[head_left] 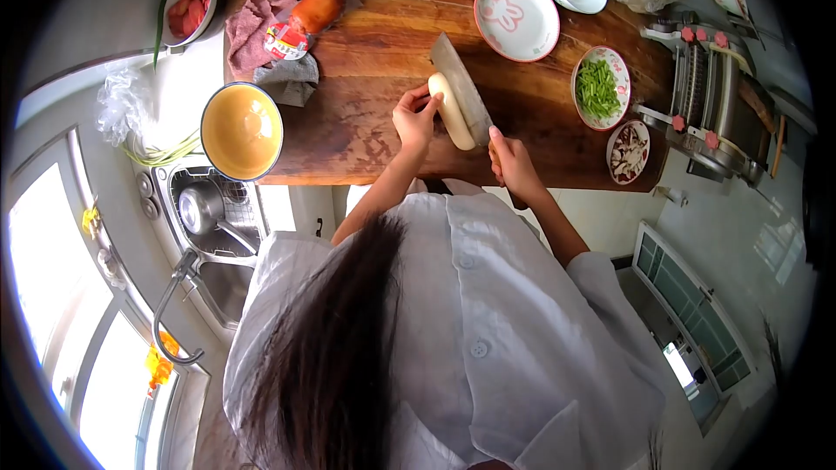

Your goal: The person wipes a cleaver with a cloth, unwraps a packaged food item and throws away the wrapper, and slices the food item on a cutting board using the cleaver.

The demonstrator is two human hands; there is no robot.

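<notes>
A long, pale, smooth vegetable point(452, 113) lies lengthwise on the wooden worktop point(366, 61); its exact kind I cannot tell. The fingers of my left hand point(414, 119) grip its left side near the far end. In my right hand point(515, 164) is the handle of a cleaver point(466, 87). The broad blade stands along the vegetable's right side, pointing away from me; whether it touches the vegetable is unclear.
Right of the hands are a bowl of chopped greens point(597, 87), a small dish of dark-and-white shreds point(629, 153) and a pasta machine point(705, 96). A bunny plate point(516, 17) sits beyond. At left are a yellow bowl point(242, 132), a cloth point(254, 30) and the sink point(225, 287).
</notes>
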